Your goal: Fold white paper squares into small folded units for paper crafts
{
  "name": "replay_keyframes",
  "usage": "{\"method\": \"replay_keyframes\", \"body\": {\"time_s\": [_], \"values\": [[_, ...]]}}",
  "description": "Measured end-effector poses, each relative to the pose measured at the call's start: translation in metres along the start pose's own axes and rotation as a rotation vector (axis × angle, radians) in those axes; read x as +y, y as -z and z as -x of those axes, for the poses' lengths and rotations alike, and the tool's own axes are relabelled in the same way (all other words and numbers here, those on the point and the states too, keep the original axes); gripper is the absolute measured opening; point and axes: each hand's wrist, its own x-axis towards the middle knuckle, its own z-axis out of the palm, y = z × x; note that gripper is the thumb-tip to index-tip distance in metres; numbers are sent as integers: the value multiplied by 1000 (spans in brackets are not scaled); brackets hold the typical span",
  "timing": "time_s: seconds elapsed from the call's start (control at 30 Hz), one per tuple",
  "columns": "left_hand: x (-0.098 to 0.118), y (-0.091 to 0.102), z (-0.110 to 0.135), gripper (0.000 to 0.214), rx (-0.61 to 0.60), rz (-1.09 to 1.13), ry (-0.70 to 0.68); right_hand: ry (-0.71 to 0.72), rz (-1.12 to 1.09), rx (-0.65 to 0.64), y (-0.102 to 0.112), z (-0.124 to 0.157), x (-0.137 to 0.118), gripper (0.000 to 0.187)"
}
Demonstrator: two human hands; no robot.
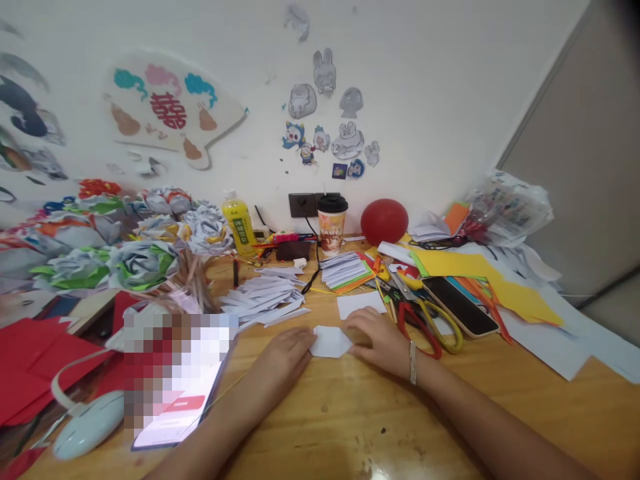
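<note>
A small piece of white paper point(330, 342) with folded corners lies on the wooden table between my two hands. My left hand point(287, 353) rests at its left end, fingers together and pressed on the edge. My right hand point(377, 340), with a bracelet at the wrist, has curled fingers and pinches the right corner with the thumb. Just beyond sits another white paper rectangle point(361, 305), partly behind the right hand. A loose pile of folded white paper strips point(267, 298) spreads past my left hand.
Red-handled scissors point(419, 331), yellow-handled scissors point(447, 327) and a phone point(463, 307) lie at the right. A lit tablet point(185, 393) is at the left, near paper flowers point(143, 263). A lidded cup point(333, 227), a bottle point(239, 223) and a red balloon point(384, 221) stand along the wall.
</note>
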Motion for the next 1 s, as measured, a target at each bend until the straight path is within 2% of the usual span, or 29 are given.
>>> {"method": "replay_keyframes", "body": {"time_s": [0.13,0.23,0.33,0.5,0.73,1.0], "values": [[8,5,-1,26,-3,-30,42,268,275,-20,-6,1,-1,9],[8,5,-2,21,-34,-39,-36,385,429,20,-13,2,-2,16],[6,3,-4,20,-35,-48,-125,423,524,52,-17,3,-3,21],[6,3,-7,21,4,-47,-102,281,521,46,-20,5,-12,18],[6,-5,-11,19,-24,26,62,-68,186,65,-24,2,-16,8],[2,-19,-17,16,35,9,197,-192,349,17,-25,-2,-23,12]]}}
